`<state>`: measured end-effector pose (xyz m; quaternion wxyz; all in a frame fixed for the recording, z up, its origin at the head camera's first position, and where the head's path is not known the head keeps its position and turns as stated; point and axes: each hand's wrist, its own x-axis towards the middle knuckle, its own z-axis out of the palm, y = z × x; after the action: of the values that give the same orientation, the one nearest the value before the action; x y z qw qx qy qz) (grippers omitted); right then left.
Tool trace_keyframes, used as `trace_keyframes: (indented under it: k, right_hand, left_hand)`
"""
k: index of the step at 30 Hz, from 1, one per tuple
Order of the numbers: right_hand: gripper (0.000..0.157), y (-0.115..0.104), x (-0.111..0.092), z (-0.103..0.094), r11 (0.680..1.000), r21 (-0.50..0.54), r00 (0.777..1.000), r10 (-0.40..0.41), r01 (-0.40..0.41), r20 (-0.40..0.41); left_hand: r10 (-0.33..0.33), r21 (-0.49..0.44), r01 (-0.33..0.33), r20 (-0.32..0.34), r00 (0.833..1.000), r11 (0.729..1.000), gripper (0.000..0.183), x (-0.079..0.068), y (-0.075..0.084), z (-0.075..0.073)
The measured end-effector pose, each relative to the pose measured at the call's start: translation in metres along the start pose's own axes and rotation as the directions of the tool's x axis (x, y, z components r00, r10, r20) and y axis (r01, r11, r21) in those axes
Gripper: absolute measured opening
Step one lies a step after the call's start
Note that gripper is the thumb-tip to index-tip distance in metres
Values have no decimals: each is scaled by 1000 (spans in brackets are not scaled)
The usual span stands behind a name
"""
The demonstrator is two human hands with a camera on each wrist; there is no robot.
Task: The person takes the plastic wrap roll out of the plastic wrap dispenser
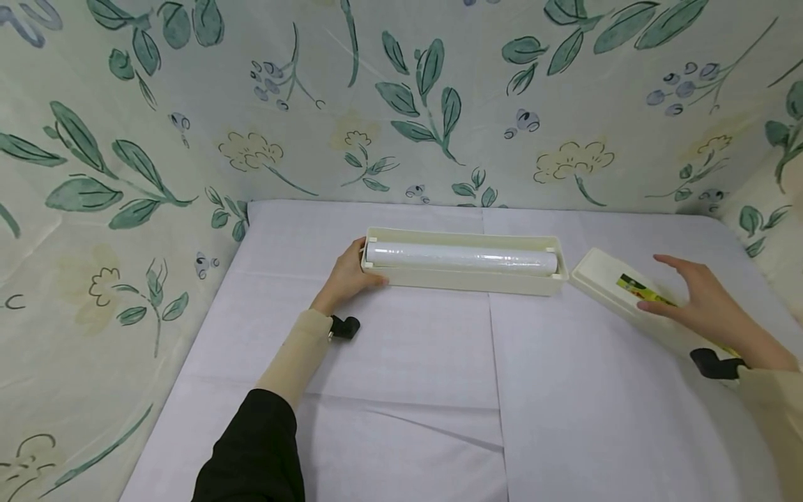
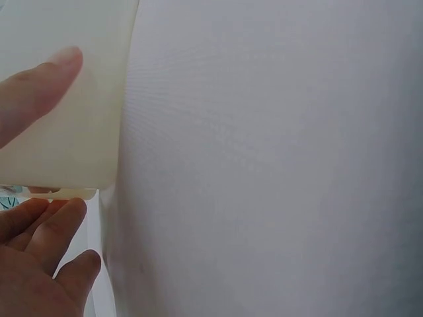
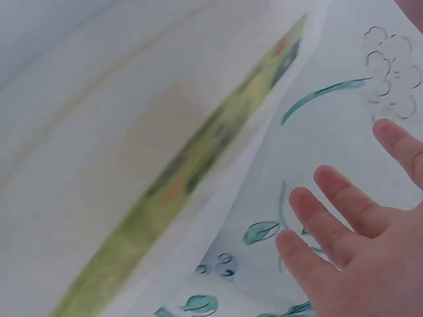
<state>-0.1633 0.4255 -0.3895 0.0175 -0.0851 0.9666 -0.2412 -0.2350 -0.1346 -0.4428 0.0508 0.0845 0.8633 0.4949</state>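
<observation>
A long cream plastic dispenser box (image 1: pixel 467 281) lies uncovered on the table, with a shiny roll of cling film (image 1: pixel 461 258) inside it. My left hand (image 1: pixel 347 277) grips the box's left end, the thumb on its front wall and the fingers at the end wall, as the left wrist view shows too. To the right, the cream lid (image 1: pixel 599 273) lies at a slant, one end close to the box's right end. A yellow-green printed label (image 3: pixel 218 132) runs along the lid. Over the lid hovers my right hand (image 1: pixel 709 300), its fingers spread and holding nothing.
A white cloth (image 1: pixel 408 362) with fold lines covers the table. Fabric printed with leaves and flowers (image 1: pixel 426 104) hangs behind the table and along both sides. Black wrist-camera mounts (image 1: pixel 345 328) sit on both wrists.
</observation>
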Motion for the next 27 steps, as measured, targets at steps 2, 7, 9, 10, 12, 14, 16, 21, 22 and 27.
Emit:
trace_keyframes:
  k: [2, 7, 9, 10, 12, 14, 16, 21, 22, 27]
  right_hand:
    - [94, -10, 4, -2, 1000, 6, 1000, -14, 14, 10]
    - [94, -30, 12, -5, 999, 25, 998, -30, 29, 55]
    - [93, -36, 14, -4, 999, 31, 997, -45, 43, 61]
    - [92, -39, 15, -3, 998, 34, 997, -50, 48, 63]
    - [91, -43, 17, -2, 998, 37, 996, -60, 58, 63]
    - [90, -48, 21, 1, 998, 28, 996, -62, 60, 63]
    - [90, -52, 24, 2, 998, 20, 996, -58, 57, 64]
    - [87, -64, 31, 4, 998, -9, 996, -64, 64, 59]
    - [87, -66, 32, 4, 998, -12, 996, -66, 67, 59]
    - [83, -79, 36, 6, 996, -18, 995, -90, 91, 50]
  left_hand:
    - [-2, 2, 2, -2, 1000, 1000, 99, 0, 0, 0]
    - [0, -4, 0, 3, 1000, 1000, 98, -1, 1, -2]
    - [4, -7, -4, 8, 1000, 1000, 98, -1, 1, -2]
    - [4, -10, -4, 10, 1000, 1000, 97, -1, 1, -2]
    - [5, -16, -4, 15, 1000, 1000, 97, -1, 1, -2]
    - [3, -21, -3, 18, 1000, 1000, 96, -1, 2, -2]
    - [2, -25, -2, 18, 1000, 1000, 96, -1, 2, -2]
    - [2, -19, -2, 17, 1000, 1000, 96, -1, 2, -3]
    - [2, -16, -2, 17, 1000, 1000, 96, -1, 1, -3]
    - [5, -12, -4, 19, 1000, 1000, 97, -1, 0, -3]
